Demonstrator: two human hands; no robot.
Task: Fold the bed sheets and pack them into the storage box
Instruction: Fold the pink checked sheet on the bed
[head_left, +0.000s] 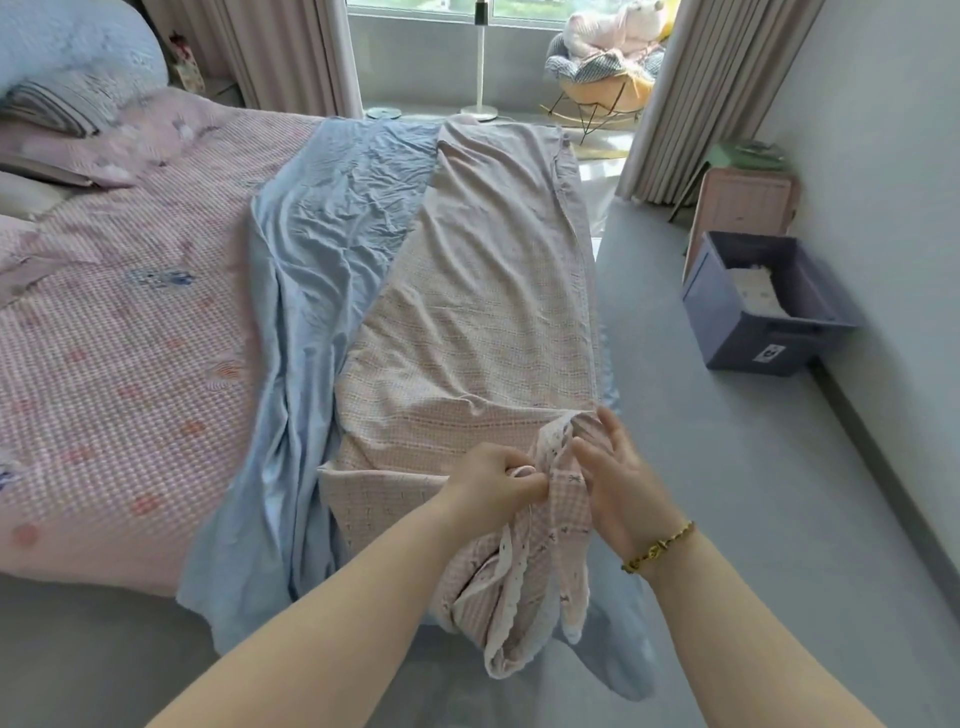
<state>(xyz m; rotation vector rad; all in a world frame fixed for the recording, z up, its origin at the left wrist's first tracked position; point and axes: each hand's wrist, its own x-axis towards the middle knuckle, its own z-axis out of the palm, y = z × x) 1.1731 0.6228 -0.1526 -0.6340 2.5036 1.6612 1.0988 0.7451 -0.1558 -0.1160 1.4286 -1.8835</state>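
A pink checked sheet (483, 291) lies folded lengthwise along the right side of the bed, its near end hanging off the bed's foot. My left hand (493, 483) pinches the bunched near corner with its lace edge. My right hand (618, 478), a gold bracelet on its wrist, touches the same bunched cloth from the right with fingers spread. A wrinkled blue sheet (332, 218) lies under and left of the pink one, draping off the bed. The dark blue storage box (748, 332) stands open on the floor at right with a white folded item inside.
The bed carries a pink waffle cover (130, 322) and pillows (62, 104) at far left. A pink stool (743, 208) stands behind the box by the wall. A floor lamp (480, 62), curtains and a rocking chair (602, 78) with plush toys are by the window. Grey floor runs between bed and wall.
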